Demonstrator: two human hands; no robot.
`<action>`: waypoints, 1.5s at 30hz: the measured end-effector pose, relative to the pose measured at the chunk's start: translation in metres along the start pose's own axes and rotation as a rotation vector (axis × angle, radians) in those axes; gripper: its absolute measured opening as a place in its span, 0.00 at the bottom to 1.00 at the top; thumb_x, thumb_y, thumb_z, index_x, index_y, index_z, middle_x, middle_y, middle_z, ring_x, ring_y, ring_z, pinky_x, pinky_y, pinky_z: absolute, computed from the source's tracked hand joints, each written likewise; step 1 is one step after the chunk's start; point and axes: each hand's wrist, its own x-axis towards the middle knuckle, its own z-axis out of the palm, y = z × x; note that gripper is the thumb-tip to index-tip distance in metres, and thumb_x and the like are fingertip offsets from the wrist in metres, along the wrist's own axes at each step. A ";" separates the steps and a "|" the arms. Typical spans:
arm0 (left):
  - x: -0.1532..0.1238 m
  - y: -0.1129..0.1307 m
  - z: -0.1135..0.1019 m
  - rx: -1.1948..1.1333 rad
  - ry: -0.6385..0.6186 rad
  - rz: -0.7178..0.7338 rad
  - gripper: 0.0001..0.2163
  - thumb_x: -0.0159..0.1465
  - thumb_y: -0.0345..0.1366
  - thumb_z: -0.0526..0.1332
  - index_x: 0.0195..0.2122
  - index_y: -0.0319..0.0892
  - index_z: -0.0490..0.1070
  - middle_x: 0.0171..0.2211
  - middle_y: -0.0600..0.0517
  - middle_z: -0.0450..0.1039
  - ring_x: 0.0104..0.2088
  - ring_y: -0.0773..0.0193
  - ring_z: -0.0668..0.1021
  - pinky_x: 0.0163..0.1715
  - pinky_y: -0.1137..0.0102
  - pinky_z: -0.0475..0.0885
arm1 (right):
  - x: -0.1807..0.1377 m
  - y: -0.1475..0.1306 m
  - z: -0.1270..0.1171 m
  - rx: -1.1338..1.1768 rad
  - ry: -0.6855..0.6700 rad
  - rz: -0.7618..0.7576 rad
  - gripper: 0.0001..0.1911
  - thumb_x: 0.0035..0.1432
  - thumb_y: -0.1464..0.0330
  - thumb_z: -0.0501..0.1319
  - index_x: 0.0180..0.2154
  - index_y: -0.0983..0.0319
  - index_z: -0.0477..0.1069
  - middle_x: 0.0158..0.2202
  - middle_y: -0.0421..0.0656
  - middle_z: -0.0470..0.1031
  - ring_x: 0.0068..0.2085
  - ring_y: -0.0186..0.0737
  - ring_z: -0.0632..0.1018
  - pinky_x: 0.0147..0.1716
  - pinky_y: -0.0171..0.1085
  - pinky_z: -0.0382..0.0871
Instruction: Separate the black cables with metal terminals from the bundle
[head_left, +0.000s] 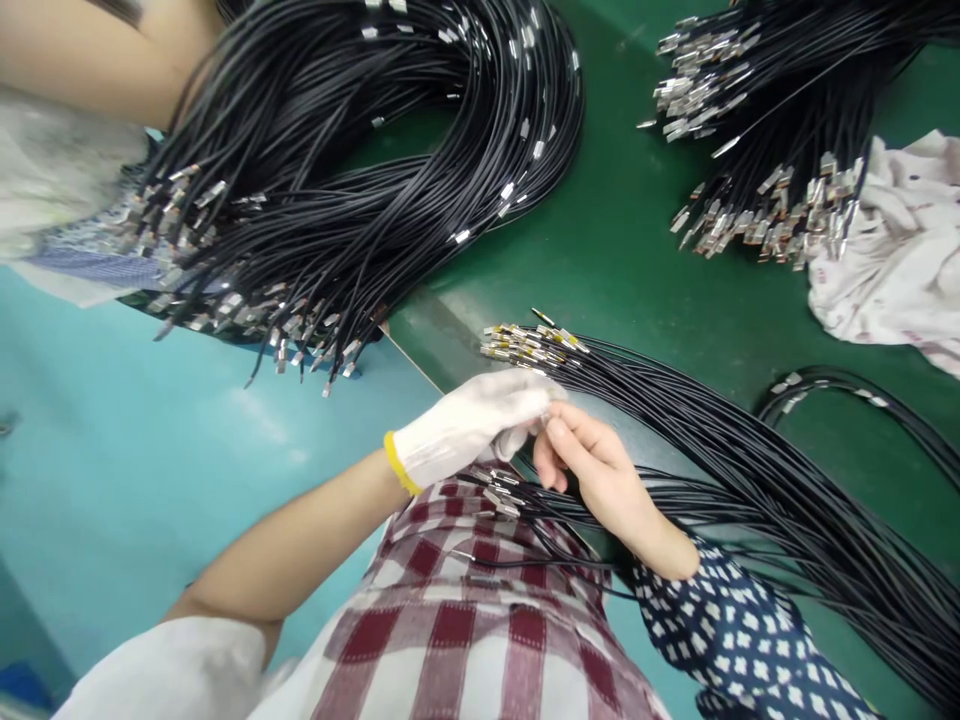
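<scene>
My left hand (487,415) wears a white knitted glove with a yellow cuff, its fingers curled together. My bare right hand (600,470) meets its fingertips, thumb pressed to the index finger. Whatever is pinched between them is too small or hidden to make out. Just beyond the hands lies a bundle of black cables (675,400), its metal ends marked with yellow. A second group of black cables (675,495) runs under my right hand, and its silver connectors (501,492) rest by the checked apron (457,630). One loose cable (540,564) crosses the apron.
On the green table (600,260) a large looped cable bundle (517,130) hangs over the left edge, close to another person's arm (112,60). More cables with metal ends (795,110) lie at the back right, next to a crumpled white cloth (900,240). A small coil (832,378) sits at right.
</scene>
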 end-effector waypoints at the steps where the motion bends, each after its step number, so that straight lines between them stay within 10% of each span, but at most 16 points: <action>1: 0.000 -0.001 0.000 -0.007 -0.006 -0.006 0.14 0.68 0.48 0.58 0.38 0.40 0.68 0.21 0.58 0.62 0.19 0.74 0.65 0.19 0.77 0.59 | 0.000 0.001 0.001 0.034 -0.011 0.017 0.17 0.68 0.55 0.54 0.37 0.62 0.68 0.21 0.37 0.70 0.19 0.31 0.66 0.21 0.32 0.60; 10: -0.001 -0.003 -0.002 0.044 -0.006 -0.026 0.16 0.66 0.49 0.60 0.44 0.40 0.70 0.25 0.57 0.65 0.20 0.74 0.65 0.18 0.76 0.58 | 0.000 0.000 0.001 -0.131 0.145 -0.083 0.21 0.64 0.53 0.59 0.27 0.62 0.70 0.19 0.33 0.56 0.22 0.31 0.56 0.22 0.33 0.52; 21: -0.002 -0.002 0.000 0.039 0.010 -0.003 0.15 0.67 0.49 0.59 0.34 0.41 0.67 0.22 0.58 0.62 0.20 0.74 0.65 0.20 0.77 0.59 | 0.002 -0.002 -0.001 -0.144 0.093 -0.081 0.21 0.66 0.53 0.57 0.29 0.62 0.71 0.19 0.34 0.60 0.21 0.31 0.58 0.23 0.33 0.57; 31: -0.001 -0.004 0.000 -0.020 0.026 0.004 0.17 0.67 0.49 0.58 0.46 0.39 0.72 0.23 0.58 0.63 0.20 0.74 0.65 0.19 0.78 0.60 | 0.000 0.003 -0.006 -0.008 -0.005 0.059 0.17 0.65 0.55 0.59 0.39 0.63 0.71 0.26 0.42 0.78 0.24 0.36 0.79 0.28 0.35 0.72; 45: 0.006 -0.006 -0.009 -0.021 -0.193 -0.084 0.18 0.66 0.51 0.57 0.37 0.38 0.70 0.22 0.54 0.67 0.20 0.70 0.68 0.20 0.74 0.62 | 0.000 0.005 0.007 -0.140 0.179 -0.069 0.19 0.65 0.55 0.59 0.28 0.63 0.72 0.15 0.36 0.67 0.17 0.29 0.61 0.17 0.31 0.54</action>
